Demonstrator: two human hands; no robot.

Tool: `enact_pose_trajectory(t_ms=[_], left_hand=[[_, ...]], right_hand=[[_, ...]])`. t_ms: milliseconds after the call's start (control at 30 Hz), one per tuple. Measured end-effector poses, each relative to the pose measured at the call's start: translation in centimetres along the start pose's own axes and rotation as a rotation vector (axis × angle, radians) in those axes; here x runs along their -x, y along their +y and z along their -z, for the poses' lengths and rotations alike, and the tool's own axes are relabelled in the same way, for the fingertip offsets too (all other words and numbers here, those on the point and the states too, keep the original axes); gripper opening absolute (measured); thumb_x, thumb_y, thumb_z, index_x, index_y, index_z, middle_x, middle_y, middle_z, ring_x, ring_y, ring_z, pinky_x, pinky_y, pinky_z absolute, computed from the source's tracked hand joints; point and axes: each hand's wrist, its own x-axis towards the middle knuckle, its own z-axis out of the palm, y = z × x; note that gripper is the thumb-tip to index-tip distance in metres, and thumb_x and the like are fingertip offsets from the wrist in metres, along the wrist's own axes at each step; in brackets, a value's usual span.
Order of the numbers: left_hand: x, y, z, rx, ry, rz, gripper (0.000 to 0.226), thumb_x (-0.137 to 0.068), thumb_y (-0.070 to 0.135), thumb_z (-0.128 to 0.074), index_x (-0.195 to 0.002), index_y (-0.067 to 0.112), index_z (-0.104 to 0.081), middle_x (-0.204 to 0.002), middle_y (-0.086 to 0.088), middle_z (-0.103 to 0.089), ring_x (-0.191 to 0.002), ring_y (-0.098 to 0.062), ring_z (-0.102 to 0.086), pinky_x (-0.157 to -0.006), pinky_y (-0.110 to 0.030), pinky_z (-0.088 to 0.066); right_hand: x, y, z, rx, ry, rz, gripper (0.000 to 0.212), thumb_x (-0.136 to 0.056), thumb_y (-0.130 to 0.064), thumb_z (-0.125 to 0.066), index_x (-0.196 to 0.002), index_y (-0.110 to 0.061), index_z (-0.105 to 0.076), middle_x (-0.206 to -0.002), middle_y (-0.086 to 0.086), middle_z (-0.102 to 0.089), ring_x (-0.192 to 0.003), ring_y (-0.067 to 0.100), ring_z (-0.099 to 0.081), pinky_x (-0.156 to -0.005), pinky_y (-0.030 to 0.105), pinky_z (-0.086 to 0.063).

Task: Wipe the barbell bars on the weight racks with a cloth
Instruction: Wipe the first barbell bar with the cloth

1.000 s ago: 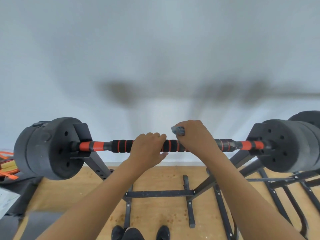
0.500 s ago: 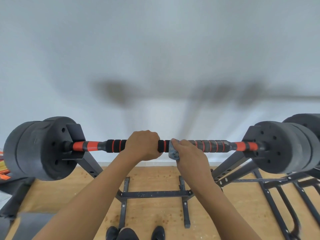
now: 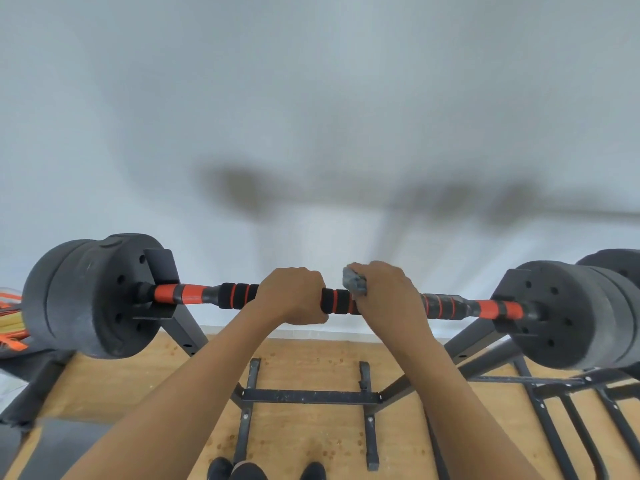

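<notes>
Where 2 hands (image 3: 294, 294) (image 3: 384, 289) grip: 1 bar (image 3: 337, 300).

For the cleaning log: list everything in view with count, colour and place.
barbell bar: one, black, orange and grey, level across mid-frame
left plates: stack, dark grey, bar's left end
right plates: stack, dark grey, bar's right end
rack: one, black metal, under the bar
cloth: one, grey, on the bar right of centre
floor: one, tan wood, below
shoes: two, black, bottom edge
left hand: one, grips the bar near its middle
right hand: one, holds the cloth on the bar
</notes>
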Motion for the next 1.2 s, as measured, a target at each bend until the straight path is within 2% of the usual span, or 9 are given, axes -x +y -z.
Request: enact_pose_trajectory(t_ms=[67, 167, 333, 467, 600, 767, 933, 1067, 1200], left_hand=[[-0.2, 0.0, 0.2, 0.003, -0.036, 0.011, 0.022, -0.077, 0.033, -0.069, -0.069, 0.025, -0.051, -0.062, 0.007, -0.056, -0.055, -0.015, -0.055, -0.058, -0.026, -0.049], [-0.9, -0.3, 0.4, 0.045, -0.156, -0.005, 0.018, -0.075, 0.03, -0.07, -0.07, 0.023, -0.055, -0.06, 0.005, -0.058, -0.052, -0.016, -0.056, -0.057, -0.026, -0.047], [-2.0, -1.1, 1.7, 0.322, -0.45, -0.067, 0.011, -0.08, 0.02, -0.074, -0.08, 0.014, -0.065, -0.058, 0.0, -0.06, -0.048, -0.017, -0.058, -0.056, -0.028, -0.051], [-2.1, -1.5, 2.7, 0.405, -0.537, -0.111, 0.019, -0.086, 0.026, -0.079, -0.087, 0.012, -0.067, -0.062, 0.0, -0.066, -0.052, -0.018, -0.064, -0.059, -0.032, -0.058], [-0.4, -0.8, 0.3, 0.03, 0.011, -0.232, 0.02, -0.086, 0.041, -0.071, -0.085, 0.028, -0.056, -0.074, 0.008, -0.062, -0.069, -0.017, -0.064, -0.065, -0.032, -0.055], [0.8, 0.8, -3.5, -0.134, 0.453, -0.146, 0.04, -0.081, 0.024, -0.069, -0.063, 0.024, -0.033, -0.049, 0.009, -0.028, -0.042, -0.017, -0.039, -0.044, -0.026, -0.03], [0.0, 0.9, -2.3, -0.183, 0.307, -0.101, 0.019, -0.091, 0.027, -0.053, -0.073, 0.022, -0.054, -0.06, 0.006, -0.051, -0.055, -0.018, -0.055, -0.058, -0.03, -0.049], [-0.7, 0.7, -1.6, -0.116, 0.185, -0.122, 0.02, -0.087, 0.031, -0.062, -0.07, 0.022, -0.055, -0.06, 0.006, -0.055, -0.055, -0.016, -0.057, -0.059, -0.03, -0.054], [-2.2, 0.4, -0.4, 0.046, -0.126, -0.058, 0.029, -0.08, 0.037, -0.071, -0.065, 0.02, -0.054, -0.055, 0.005, -0.054, -0.05, -0.017, -0.054, -0.054, -0.027, -0.049]], right_hand=[[-0.8, -0.5, -0.3, 0.045, -0.133, -0.035, 0.015, -0.08, -0.013, -0.045, -0.069, -0.019, -0.052, -0.065, -0.004, -0.044, -0.062, 0.021, -0.049, -0.054, 0.028, -0.035], [1.1, -0.7, -1.1, 0.092, -0.147, -0.036, 0.016, -0.09, -0.012, -0.049, -0.096, -0.017, -0.063, -0.081, -0.003, -0.049, -0.074, 0.02, -0.058, -0.062, 0.031, -0.046], [4.3, -0.5, -1.1, 0.03, -0.149, -0.016, 0.048, -0.093, -0.012, -0.048, -0.14, -0.026, -0.045, -0.108, -0.003, -0.058, -0.083, 0.023, -0.06, -0.07, 0.037, -0.054], [4.8, -0.5, -0.5, 0.044, -0.179, -0.01, 0.056, -0.096, -0.016, -0.05, -0.15, -0.029, -0.038, -0.114, -0.003, -0.057, -0.092, 0.022, -0.06, -0.075, 0.036, -0.053], [2.0, -0.4, -0.5, 0.052, -0.163, -0.013, 0.025, -0.094, -0.018, -0.051, -0.115, -0.021, -0.063, -0.09, -0.003, -0.057, -0.084, 0.02, -0.062, -0.072, 0.036, -0.055], [-1.2, -1.1, -0.4, 0.011, -0.137, -0.096, 0.015, -0.094, -0.021, -0.051, -0.089, -0.014, -0.063, -0.082, 0.005, -0.061, -0.075, 0.027, -0.058, -0.065, 0.035, -0.048], [0.5, -0.7, -1.8, -0.03, -0.149, -0.088, 0.012, -0.086, -0.018, -0.046, -0.078, -0.018, -0.055, -0.069, -0.004, -0.048, -0.066, 0.023, -0.055, -0.058, 0.036, -0.045], [3.9, 0.3, -2.0, -0.059, -0.138, -0.032, 0.05, -0.096, -0.018, -0.051, -0.144, -0.03, -0.048, -0.086, -0.01, -0.047, -0.083, 0.018, -0.056, -0.069, 0.031, -0.049], [5.8, -0.3, -2.4, -0.06, -0.114, -0.043, 0.066, -0.096, -0.02, -0.058, -0.155, -0.03, -0.033, -0.091, -0.011, -0.043, -0.081, 0.012, -0.052, -0.069, 0.027, -0.047]])
